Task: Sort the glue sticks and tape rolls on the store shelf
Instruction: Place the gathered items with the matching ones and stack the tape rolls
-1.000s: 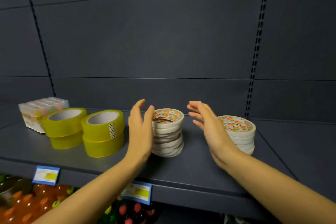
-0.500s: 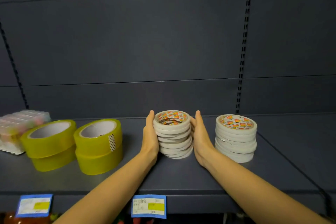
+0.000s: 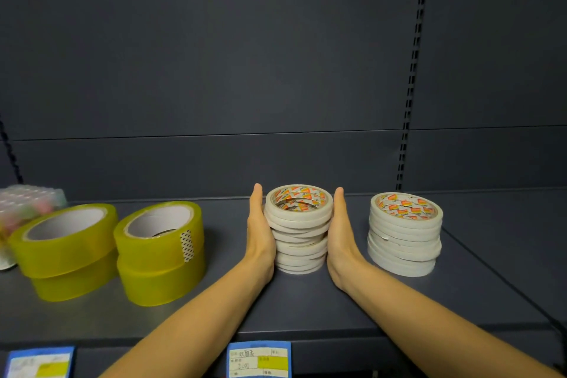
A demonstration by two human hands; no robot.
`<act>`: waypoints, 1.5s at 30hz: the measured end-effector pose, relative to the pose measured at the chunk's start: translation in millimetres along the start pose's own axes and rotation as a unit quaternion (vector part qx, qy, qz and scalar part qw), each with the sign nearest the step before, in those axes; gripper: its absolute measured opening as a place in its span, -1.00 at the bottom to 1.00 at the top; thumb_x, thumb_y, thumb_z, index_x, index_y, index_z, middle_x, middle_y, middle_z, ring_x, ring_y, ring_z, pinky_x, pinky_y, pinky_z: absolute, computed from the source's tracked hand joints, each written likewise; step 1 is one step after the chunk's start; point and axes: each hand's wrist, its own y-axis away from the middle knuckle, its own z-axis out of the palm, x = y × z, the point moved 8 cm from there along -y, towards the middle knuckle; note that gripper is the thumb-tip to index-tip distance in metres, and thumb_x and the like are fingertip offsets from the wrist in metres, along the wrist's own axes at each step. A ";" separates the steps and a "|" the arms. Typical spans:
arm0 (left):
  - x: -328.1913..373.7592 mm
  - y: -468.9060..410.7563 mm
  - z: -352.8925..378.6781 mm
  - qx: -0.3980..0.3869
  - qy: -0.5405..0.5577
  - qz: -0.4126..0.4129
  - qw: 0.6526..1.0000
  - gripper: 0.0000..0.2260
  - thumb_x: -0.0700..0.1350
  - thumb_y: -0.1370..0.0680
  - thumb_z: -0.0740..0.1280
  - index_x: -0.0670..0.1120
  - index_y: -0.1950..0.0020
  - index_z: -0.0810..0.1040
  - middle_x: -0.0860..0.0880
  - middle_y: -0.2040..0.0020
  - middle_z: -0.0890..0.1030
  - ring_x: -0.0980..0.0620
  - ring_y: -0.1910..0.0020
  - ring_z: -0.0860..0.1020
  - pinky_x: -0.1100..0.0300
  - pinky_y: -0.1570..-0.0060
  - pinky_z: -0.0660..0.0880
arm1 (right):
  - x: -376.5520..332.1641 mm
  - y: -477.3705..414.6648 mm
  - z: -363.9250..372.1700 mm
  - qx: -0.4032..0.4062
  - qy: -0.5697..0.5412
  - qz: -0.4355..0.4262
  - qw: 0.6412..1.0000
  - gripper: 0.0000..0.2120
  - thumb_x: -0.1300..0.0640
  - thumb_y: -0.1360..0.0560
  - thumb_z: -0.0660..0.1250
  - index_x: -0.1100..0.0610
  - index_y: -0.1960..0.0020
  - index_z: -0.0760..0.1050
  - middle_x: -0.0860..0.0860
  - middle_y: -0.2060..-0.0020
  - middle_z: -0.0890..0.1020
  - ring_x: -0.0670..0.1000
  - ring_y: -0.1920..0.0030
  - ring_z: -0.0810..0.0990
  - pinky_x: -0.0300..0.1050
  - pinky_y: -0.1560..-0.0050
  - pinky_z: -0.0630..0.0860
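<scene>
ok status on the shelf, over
Both open: left hand, right hand press flat on uneven white tape stack. Second white stack stands apart, right. Nothing blocking.

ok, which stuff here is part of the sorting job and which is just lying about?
Job: left hand and right hand flat against the middle white tape stack; second white tape stack; yellow tape stacks; blurred clear pack, probably glue sticks.
Lying about: price labels; slotted shelf upright.

Wide tape stacks (image 3: pixel 110 252) left of thin-tape stacks (image 3: pixel 404 233).

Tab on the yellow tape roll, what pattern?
Tab: white with dark dots; head view shows it.
</scene>
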 end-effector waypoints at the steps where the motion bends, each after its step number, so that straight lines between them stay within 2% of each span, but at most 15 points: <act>1: -1.1 -0.4 1.1 -0.008 0.010 -0.003 1.000 -0.43 0.29 -0.52 0.06 -0.07 0.12 0.71 -0.13 0.09 0.71 -0.08 0.07 0.68 0.02 -0.04 0.55 | 0.5 -1.1 -1.4 0.006 -0.003 -0.002 1.000 -0.41 -0.32 -0.55 -0.08 0.01 0.03 0.62 -0.05 0.19 0.73 -0.04 0.04 0.66 -0.14 0.09 0.55; 3: -2.8 -0.5 3.4 -0.021 0.016 -0.007 1.000 -0.43 0.28 -0.53 0.05 -0.07 0.17 0.72 -0.13 0.10 0.71 -0.05 0.11 0.68 0.07 0.04 0.56 | 1.3 -2.4 -3.8 0.024 0.001 -0.004 1.000 -0.44 -0.29 -0.56 -0.07 0.00 0.06 0.61 -0.08 0.26 0.72 -0.06 0.10 0.65 -0.16 0.15 0.55; 6: -1.7 1.6 3.1 -0.020 0.009 -0.002 1.000 -0.43 0.26 -0.53 0.05 -0.12 0.06 0.69 -0.14 0.07 0.70 -0.08 0.06 0.67 0.06 0.00 0.56 | 1.6 -0.5 0.6 0.027 0.004 0.004 1.000 -0.38 -0.35 -0.53 -0.07 0.03 -0.11 0.59 0.02 0.04 0.70 0.04 -0.05 0.63 0.01 -0.15 0.54; 8: -0.6 2.2 2.4 -0.011 0.008 0.002 1.000 -0.44 0.25 -0.54 0.05 -0.13 -0.01 0.67 -0.14 0.05 0.70 -0.11 0.00 0.65 0.01 -0.10 0.54 | 2.0 -0.9 4.5 0.019 0.002 0.002 1.000 -0.34 -0.38 -0.50 -0.07 0.04 -0.13 0.59 0.04 -0.01 0.69 0.07 -0.09 0.62 0.07 -0.25 0.49; 13: 1.6 1.6 0.5 -0.002 0.000 0.013 1.000 -0.45 0.26 -0.54 0.05 -0.11 -0.05 0.65 -0.10 0.04 0.70 -0.08 -0.05 0.63 -0.05 -0.25 0.46 | -0.8 -0.2 9.3 -0.004 -0.015 -0.008 1.000 -0.30 -0.40 -0.49 -0.09 0.06 -0.13 0.60 0.04 0.00 0.70 0.06 -0.09 0.63 0.04 -0.23 0.50; 17: -0.6 1.1 -0.7 -0.004 0.000 0.007 1.000 -0.41 0.32 -0.50 0.06 -0.09 -0.04 0.67 -0.11 0.01 0.69 -0.10 -0.09 0.62 -0.07 -0.29 0.42 | -4.2 -0.8 7.8 -0.003 -0.024 -0.031 0.999 -0.31 -0.36 -0.51 -0.10 0.08 -0.04 0.63 0.02 0.10 0.72 0.01 0.00 0.68 -0.10 0.00 0.56; 22: -0.6 0.8 -1.9 0.008 -0.012 0.015 1.000 -0.42 0.33 -0.50 0.03 -0.01 0.14 0.71 -0.08 0.07 0.71 -0.08 -0.04 0.63 -0.08 -0.26 0.44 | -4.1 -1.1 13.5 -0.018 -0.002 -0.011 1.000 -0.25 -0.41 -0.48 -0.15 0.06 -0.14 0.60 0.04 -0.03 0.69 0.05 -0.10 0.62 0.01 -0.23 0.49; 26: -0.8 0.3 -2.6 0.008 -0.021 0.006 1.000 -0.38 0.36 -0.49 0.02 -0.07 -0.05 0.66 -0.10 0.00 0.69 -0.10 -0.09 0.61 -0.08 -0.28 0.43 | -3.5 -2.1 14.3 -0.016 0.002 -0.017 1.000 -0.25 -0.40 -0.49 -0.16 0.06 -0.18 0.57 0.05 -0.07 0.67 0.05 -0.13 0.61 0.02 -0.26 0.47; 28: 2.9 0.0 -3.4 0.009 -0.026 0.015 1.000 -0.38 0.34 -0.50 0.03 -0.10 -0.05 0.66 -0.12 0.00 0.69 -0.12 -0.09 0.61 -0.09 -0.27 0.44 | -5.8 -1.1 10.7 0.003 0.005 -0.040 0.999 -0.32 -0.35 -0.53 -0.13 0.06 -0.18 0.56 0.05 -0.08 0.66 0.05 -0.14 0.60 0.04 -0.27 0.47; 30: 9.0 -1.1 -6.0 0.019 -0.027 0.039 0.999 -0.44 0.29 -0.53 0.05 -0.08 0.05 0.68 -0.13 0.05 0.70 -0.14 -0.07 0.62 -0.09 -0.23 0.46 | -13.8 -1.1 -0.2 0.041 0.017 -0.085 0.995 -0.45 -0.23 -0.59 -0.10 0.05 -0.16 0.54 0.03 -0.10 0.65 0.02 -0.14 0.59 -0.01 -0.23 0.49; 32: 13.3 -1.6 -8.2 0.025 -0.022 0.058 0.998 -0.49 0.23 -0.56 0.06 -0.04 0.17 0.69 -0.11 0.10 0.71 -0.15 -0.05 0.63 -0.07 -0.18 0.50 | -19.3 1.0 -5.3 0.039 0.017 -0.110 0.993 -0.52 -0.16 -0.61 -0.08 0.03 -0.18 0.52 0.00 -0.11 0.64 -0.05 -0.14 0.59 -0.19 -0.09 0.52; 35: 12.6 0.9 -1.7 0.000 -0.036 0.051 0.998 -0.46 0.23 -0.56 0.04 -0.11 0.07 0.68 -0.13 0.06 0.70 -0.12 -0.04 0.63 -0.07 -0.20 0.49 | -11.6 -0.2 0.1 0.002 0.030 -0.087 0.996 -0.49 -0.21 -0.59 -0.06 0.04 -0.12 0.56 -0.07 0.04 0.70 -0.13 0.00 0.64 -0.31 0.12 0.53; 40: 12.7 2.3 0.3 0.021 -0.074 0.051 0.996 -0.40 0.26 -0.57 -0.03 -0.13 -0.01 0.65 -0.10 0.08 0.70 -0.05 0.00 0.65 0.00 -0.14 0.53 | -11.8 -3.1 4.6 0.007 0.043 -0.100 0.994 -0.50 -0.26 -0.57 -0.07 -0.03 0.08 0.56 -0.18 0.31 0.70 -0.25 0.25 0.65 -0.44 0.36 0.51; 42: 13.2 2.2 0.6 0.022 -0.089 0.056 0.994 -0.38 0.28 -0.56 -0.06 -0.12 0.00 0.65 -0.08 0.09 0.71 -0.03 0.01 0.65 0.03 -0.11 0.54 | -12.5 -3.6 3.7 0.012 0.044 -0.106 0.993 -0.50 -0.27 -0.56 -0.08 -0.04 0.07 0.56 -0.17 0.27 0.69 -0.24 0.20 0.64 -0.44 0.33 0.51; 45: 14.2 2.0 0.0 0.025 -0.097 0.068 0.993 -0.35 0.30 -0.55 -0.08 -0.11 0.00 0.65 -0.06 0.10 0.71 0.01 0.02 0.65 0.10 -0.04 0.55 | -14.6 -0.9 6.9 0.009 0.049 -0.107 0.993 -0.45 -0.27 -0.56 -0.09 0.01 -0.05 0.57 -0.09 0.09 0.69 -0.15 0.03 0.63 -0.32 0.13 0.53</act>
